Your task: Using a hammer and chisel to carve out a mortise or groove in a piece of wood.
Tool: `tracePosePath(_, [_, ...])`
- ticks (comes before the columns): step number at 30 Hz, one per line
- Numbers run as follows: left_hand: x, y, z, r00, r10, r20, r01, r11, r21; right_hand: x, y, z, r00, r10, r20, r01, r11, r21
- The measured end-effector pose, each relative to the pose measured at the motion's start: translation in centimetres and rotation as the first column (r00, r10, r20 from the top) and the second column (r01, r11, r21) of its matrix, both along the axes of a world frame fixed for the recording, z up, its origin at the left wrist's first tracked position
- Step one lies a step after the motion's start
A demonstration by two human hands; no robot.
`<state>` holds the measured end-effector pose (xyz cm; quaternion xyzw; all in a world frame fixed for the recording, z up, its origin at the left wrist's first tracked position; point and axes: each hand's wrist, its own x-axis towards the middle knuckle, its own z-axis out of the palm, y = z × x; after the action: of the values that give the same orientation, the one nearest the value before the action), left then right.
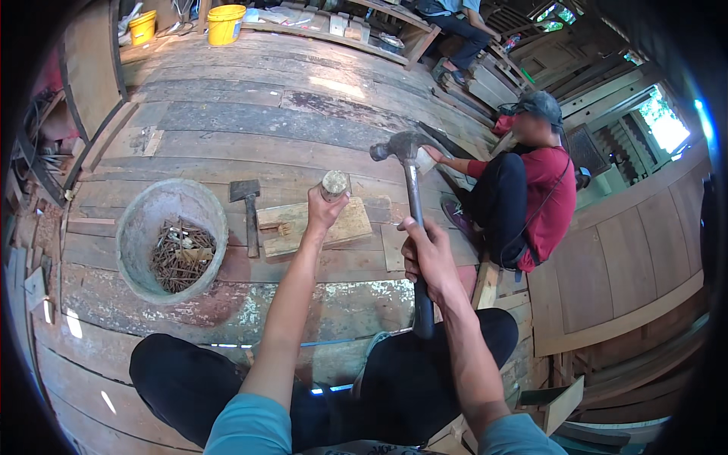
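Note:
My left hand [326, 212] grips a short upright cylinder [335, 184] with a pale, battered round top, over a light wooden board [349, 225] lying on the floor. My right hand [427, 254] is closed around the dark handle of a claw hammer [403, 148], its head raised above and to the right of the cylinder. A second hammer with a blocky head [245, 192] lies just left of the board. Farther left stands a round grey bucket [133, 220] holding several rusty nails [182, 262].
A person in a red top [546, 212] sits at my right, beside wooden panels [622, 265]. Another person [462, 53] sits at the back near a low bench [334, 26]. Yellow buckets [225, 26] stand behind, a curved panel [87, 68] at the left. My legs rest on the planks [205, 121].

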<state>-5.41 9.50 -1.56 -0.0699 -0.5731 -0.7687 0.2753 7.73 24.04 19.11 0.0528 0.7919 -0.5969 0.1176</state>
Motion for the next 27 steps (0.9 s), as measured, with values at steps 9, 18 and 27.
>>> tracePosePath(9, [0.6, 0.8, 0.6, 0.999, 0.003, -0.051, 0.003, 0.994, 0.112, -0.9, 0.7, 2.0, 0.972, 0.174, -0.156, -0.115, 0.938, 0.328])
tracePosePath(18, [-0.3, 1.2, -0.5, 0.998, -0.018, -0.056, 0.020, 0.999, 0.035, -1.8, 1.2, -4.5, 0.810, 0.348, -0.472, -0.021, 0.822, 0.569])
tracePosePath(27, [0.0, 0.6, -0.6, 0.999, 0.013, -0.041, -0.014, 1.000, -0.021, -0.7, -1.2, 3.9, 0.833, 0.115, -0.541, -0.063, 0.991, 0.114])
